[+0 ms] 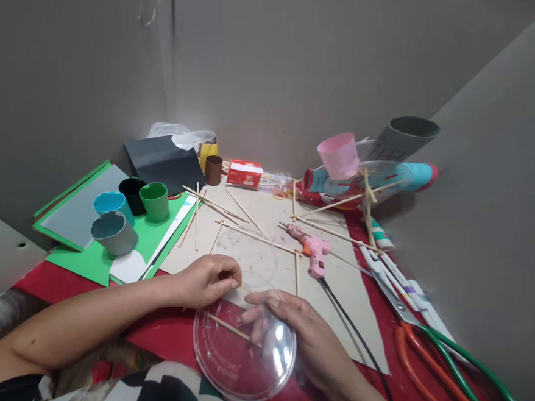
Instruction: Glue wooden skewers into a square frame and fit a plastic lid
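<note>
My right hand (286,321) holds a round clear plastic lid (237,369) near the table's front edge, thumb on top and fingers seen through the plastic behind it. Close to its left, my left hand (216,277) is closed in a pinch above the pale board; what it pinches, if anything, is too small to make out. A thin stick (229,326) shows through the lid. Beyond my hands, joined sticks (260,236) form a frame on the board, and another clear round piece (249,254) lies among them. A pink glue gun (309,246) rests right of the frame.
At left, green sheets (82,265) carry several paper cups, including a grey cup (115,234). Large scissors (422,339) with orange and green handles lie at right beside markers (408,290). A stick structure (368,201) with a pink cup (339,155) stands at back right. The gun's black cord (354,329) runs forward.
</note>
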### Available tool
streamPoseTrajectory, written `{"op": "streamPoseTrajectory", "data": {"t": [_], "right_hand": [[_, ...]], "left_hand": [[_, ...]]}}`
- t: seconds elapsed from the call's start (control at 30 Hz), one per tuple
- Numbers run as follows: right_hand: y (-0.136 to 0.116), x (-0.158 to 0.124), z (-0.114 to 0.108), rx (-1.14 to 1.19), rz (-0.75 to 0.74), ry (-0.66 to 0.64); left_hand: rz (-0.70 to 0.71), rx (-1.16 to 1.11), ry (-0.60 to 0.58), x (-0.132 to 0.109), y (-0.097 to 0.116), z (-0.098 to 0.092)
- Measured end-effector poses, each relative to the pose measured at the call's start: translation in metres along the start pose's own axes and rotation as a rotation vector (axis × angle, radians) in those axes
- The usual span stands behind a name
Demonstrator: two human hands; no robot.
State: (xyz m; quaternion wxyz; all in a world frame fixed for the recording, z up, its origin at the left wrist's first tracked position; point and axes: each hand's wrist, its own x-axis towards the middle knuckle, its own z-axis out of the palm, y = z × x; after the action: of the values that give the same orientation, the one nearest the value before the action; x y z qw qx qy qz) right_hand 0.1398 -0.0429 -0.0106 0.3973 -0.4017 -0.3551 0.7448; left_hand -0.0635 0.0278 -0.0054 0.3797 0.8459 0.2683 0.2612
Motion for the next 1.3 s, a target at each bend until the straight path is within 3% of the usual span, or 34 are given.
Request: {"op": "streamPoseTrajectory", "data": {"t": [0.1,0.2,0.37,0.57,1.1,1.3], "right_hand": [[0.000,0.000,-0.001,0.018,0.015,0.003],[0.001,0.000,-0.003,0.036,0.018,0.000],[0.003,0.000,-0.005,0.052,0.014,0.000],[0.004,0.001,-0.005,0.010,0.012,-0.005],[0.006,0.002,-0.003,-0.039,0.027,-0.007],[0.005,0.001,-0.003,-0.017,0.010,-0.006]], "left_hand": [[-0.079,-0.155,-0.041,0.001,-0.003,0.000],[-0.099,-0.196,0.010,0.001,-0.006,-0.004],[0.019,0.044,0.092,0.000,-0.006,-0.007],[0.317,0.423,0.017,0.000,-0.003,-0.001],[0.464,0.913,0.039,-0.006,0.006,0.009],[0.518,0.945,0.085,-0.008,0.007,0.009]]}}
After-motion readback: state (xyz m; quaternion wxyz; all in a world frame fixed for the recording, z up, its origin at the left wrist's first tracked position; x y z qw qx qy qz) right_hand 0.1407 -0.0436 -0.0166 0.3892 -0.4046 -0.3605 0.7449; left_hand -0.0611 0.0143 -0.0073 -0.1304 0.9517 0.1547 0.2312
